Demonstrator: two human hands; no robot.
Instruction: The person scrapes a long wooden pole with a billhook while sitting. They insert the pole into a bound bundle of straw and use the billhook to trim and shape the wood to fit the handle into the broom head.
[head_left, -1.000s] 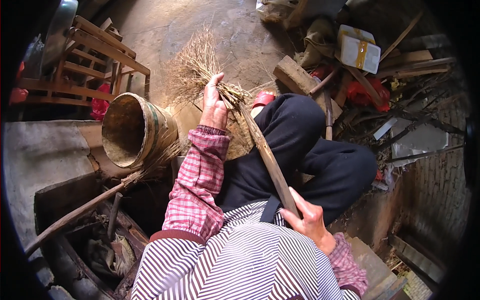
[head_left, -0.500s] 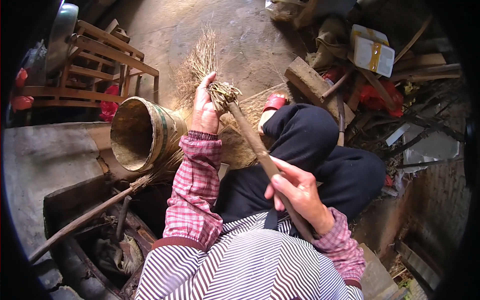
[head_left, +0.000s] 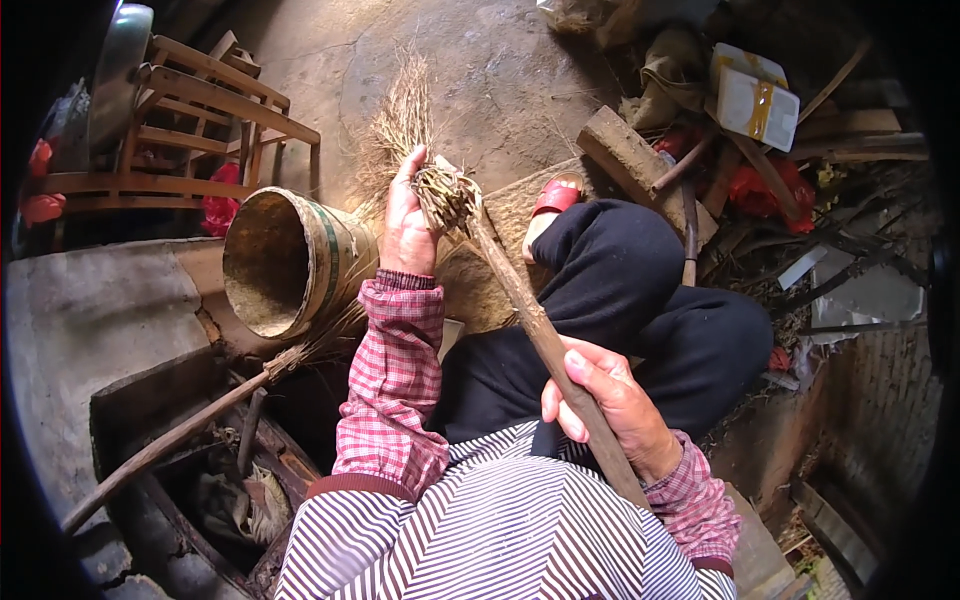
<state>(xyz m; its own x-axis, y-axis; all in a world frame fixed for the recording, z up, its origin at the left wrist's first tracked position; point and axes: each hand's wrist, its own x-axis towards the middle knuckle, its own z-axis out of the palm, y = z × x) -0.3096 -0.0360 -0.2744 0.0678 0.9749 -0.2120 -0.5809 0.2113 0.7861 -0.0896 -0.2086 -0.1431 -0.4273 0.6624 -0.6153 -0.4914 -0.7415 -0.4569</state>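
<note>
- The left hand (head_left: 405,225) has its grip closed around the broom head (head_left: 440,195), pinching the straw bundle against the stick's top end so it stays bunched.
- The right hand (head_left: 610,405) wraps the wooden stick (head_left: 535,330) low down, bracing it slantwise over the lap.
- A bucket (head_left: 285,265) lies tipped just beside the left forearm.

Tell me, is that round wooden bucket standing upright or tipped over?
Tipped over. The wooden bucket lies on its side, its open mouth facing the camera, with nothing visible inside.

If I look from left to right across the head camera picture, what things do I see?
Wooden slatted chair → round woven bamboo basket → left hand gripping dry straw bundle → red sandal → white box with yellow tape.
</note>
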